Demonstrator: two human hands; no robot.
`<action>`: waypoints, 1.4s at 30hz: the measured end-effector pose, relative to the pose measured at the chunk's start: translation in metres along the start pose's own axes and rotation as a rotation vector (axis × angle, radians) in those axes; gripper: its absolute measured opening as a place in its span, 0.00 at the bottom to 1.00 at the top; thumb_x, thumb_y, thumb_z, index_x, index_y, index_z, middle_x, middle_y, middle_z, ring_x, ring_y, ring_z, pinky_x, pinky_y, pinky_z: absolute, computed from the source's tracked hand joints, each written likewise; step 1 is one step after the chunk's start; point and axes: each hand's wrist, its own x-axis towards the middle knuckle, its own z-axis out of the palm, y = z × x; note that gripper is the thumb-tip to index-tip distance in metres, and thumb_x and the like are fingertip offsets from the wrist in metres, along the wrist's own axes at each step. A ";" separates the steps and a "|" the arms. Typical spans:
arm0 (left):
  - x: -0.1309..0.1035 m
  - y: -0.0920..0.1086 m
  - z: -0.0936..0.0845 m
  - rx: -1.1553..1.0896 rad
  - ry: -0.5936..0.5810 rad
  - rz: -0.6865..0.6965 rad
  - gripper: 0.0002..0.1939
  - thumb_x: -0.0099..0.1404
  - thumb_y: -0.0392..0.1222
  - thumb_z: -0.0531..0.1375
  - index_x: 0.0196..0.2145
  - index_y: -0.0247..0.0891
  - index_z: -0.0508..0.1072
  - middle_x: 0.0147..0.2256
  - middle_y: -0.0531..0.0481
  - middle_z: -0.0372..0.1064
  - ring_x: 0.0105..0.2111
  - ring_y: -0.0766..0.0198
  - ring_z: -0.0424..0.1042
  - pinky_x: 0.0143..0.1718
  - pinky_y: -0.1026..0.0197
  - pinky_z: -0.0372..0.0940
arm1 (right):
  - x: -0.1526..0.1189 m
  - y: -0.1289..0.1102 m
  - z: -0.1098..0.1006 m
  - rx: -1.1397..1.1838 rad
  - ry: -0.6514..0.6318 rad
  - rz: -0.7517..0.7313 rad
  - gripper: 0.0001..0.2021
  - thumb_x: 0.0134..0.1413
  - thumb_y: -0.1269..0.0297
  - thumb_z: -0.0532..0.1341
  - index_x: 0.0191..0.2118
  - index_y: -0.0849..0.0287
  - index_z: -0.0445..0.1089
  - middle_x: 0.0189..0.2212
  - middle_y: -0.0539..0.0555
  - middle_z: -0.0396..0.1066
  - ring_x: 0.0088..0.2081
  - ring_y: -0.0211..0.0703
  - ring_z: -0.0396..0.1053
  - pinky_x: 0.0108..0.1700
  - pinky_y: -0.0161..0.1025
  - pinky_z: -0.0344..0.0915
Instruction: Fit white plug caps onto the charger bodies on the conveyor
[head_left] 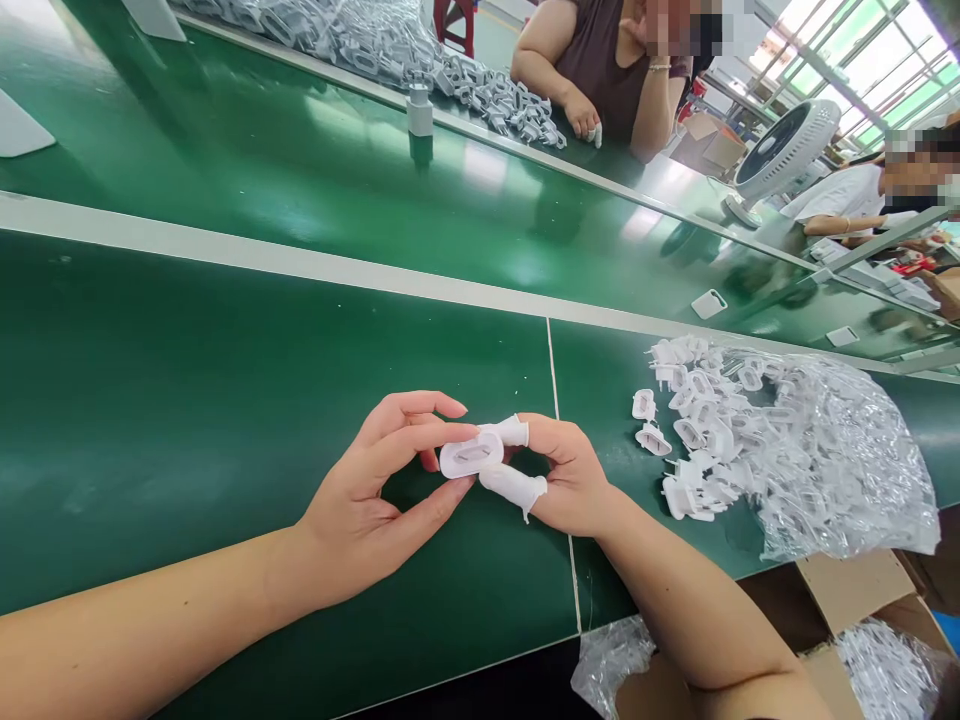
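My left hand (375,490) and my right hand (566,475) meet over the green work surface. Between them is a small white oval plastic piece (471,455) with a raised rim and a narrow slot in its face. Thumb and index finger of my left hand pinch its left side, while the other fingers curl loosely behind. On the right, my thumb and a finger wear white finger covers and close on its other end. To the right lies a pile of similar white plastic pieces (697,430), two of them a little apart from the rest.
A clear plastic bag (840,450) of pieces lies at the table's right edge, above open cardboard boxes (855,590). A pale strip (300,262) divides my surface from a green conveyor (300,170) carrying a white block (420,112). Opposite sits a person (592,60) beside another heap (495,95).
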 end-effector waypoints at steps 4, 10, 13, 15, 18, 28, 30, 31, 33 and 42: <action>0.001 0.000 0.001 0.004 0.007 0.018 0.23 0.78 0.27 0.61 0.62 0.52 0.74 0.59 0.50 0.67 0.43 0.67 0.75 0.50 0.61 0.77 | 0.000 0.002 0.000 0.004 -0.001 -0.026 0.12 0.70 0.62 0.74 0.56 0.50 0.84 0.37 0.51 0.84 0.35 0.39 0.79 0.41 0.37 0.80; 0.002 0.001 0.003 -0.011 0.034 0.029 0.22 0.78 0.27 0.61 0.61 0.51 0.75 0.56 0.49 0.71 0.51 0.62 0.77 0.50 0.61 0.77 | 0.000 0.002 0.000 0.031 -0.017 -0.016 0.15 0.69 0.61 0.75 0.58 0.50 0.84 0.41 0.53 0.86 0.39 0.41 0.82 0.45 0.38 0.81; 0.004 0.003 0.003 -0.044 0.055 -0.014 0.20 0.77 0.29 0.62 0.58 0.51 0.76 0.54 0.50 0.74 0.51 0.61 0.78 0.49 0.59 0.77 | 0.002 -0.002 -0.001 0.071 -0.017 0.065 0.13 0.67 0.58 0.76 0.54 0.49 0.86 0.39 0.53 0.86 0.38 0.43 0.82 0.43 0.39 0.81; 0.005 0.004 0.003 -0.072 0.058 -0.044 0.17 0.76 0.30 0.64 0.56 0.50 0.78 0.51 0.50 0.77 0.48 0.60 0.80 0.46 0.60 0.77 | 0.003 -0.004 -0.001 0.099 -0.021 0.164 0.12 0.65 0.53 0.77 0.50 0.49 0.88 0.37 0.53 0.86 0.35 0.43 0.81 0.41 0.40 0.80; 0.007 0.005 0.002 -0.119 0.053 -0.069 0.15 0.75 0.30 0.65 0.53 0.48 0.80 0.48 0.50 0.81 0.44 0.60 0.81 0.42 0.60 0.77 | 0.004 -0.007 -0.001 0.130 -0.023 0.320 0.14 0.61 0.47 0.78 0.44 0.50 0.89 0.32 0.52 0.84 0.29 0.41 0.77 0.36 0.40 0.78; 0.009 0.004 0.002 -0.234 0.134 -0.317 0.05 0.74 0.45 0.72 0.46 0.46 0.86 0.46 0.49 0.84 0.43 0.59 0.83 0.44 0.61 0.79 | 0.000 0.000 0.000 0.199 0.011 0.395 0.17 0.52 0.51 0.83 0.45 0.52 0.89 0.36 0.52 0.85 0.31 0.41 0.79 0.37 0.41 0.81; 0.010 0.005 0.002 -0.239 0.126 -0.373 0.08 0.73 0.50 0.73 0.46 0.46 0.87 0.45 0.48 0.85 0.42 0.58 0.83 0.44 0.60 0.80 | 0.001 -0.001 -0.001 0.180 0.013 0.401 0.15 0.53 0.50 0.83 0.43 0.52 0.89 0.34 0.52 0.84 0.31 0.41 0.78 0.37 0.41 0.80; 0.011 0.005 0.001 -0.243 0.119 -0.408 0.11 0.73 0.53 0.73 0.46 0.45 0.87 0.44 0.47 0.86 0.41 0.58 0.83 0.44 0.59 0.80 | 0.002 -0.003 -0.002 0.168 0.015 0.405 0.15 0.53 0.50 0.82 0.40 0.53 0.89 0.32 0.52 0.84 0.30 0.41 0.77 0.36 0.41 0.79; 0.012 0.006 0.000 -0.259 0.101 -0.492 0.18 0.71 0.62 0.73 0.44 0.45 0.88 0.42 0.46 0.86 0.40 0.56 0.83 0.44 0.58 0.80 | 0.003 -0.005 -0.003 0.140 0.012 0.416 0.14 0.55 0.48 0.81 0.34 0.53 0.87 0.27 0.51 0.81 0.27 0.40 0.75 0.33 0.39 0.76; 0.020 0.009 -0.005 -0.207 0.089 -0.655 0.34 0.63 0.81 0.69 0.35 0.44 0.87 0.29 0.47 0.82 0.31 0.55 0.81 0.32 0.60 0.76 | 0.003 -0.006 -0.005 0.063 0.129 0.327 0.15 0.67 0.49 0.73 0.31 0.52 0.85 0.28 0.52 0.82 0.27 0.42 0.78 0.31 0.40 0.76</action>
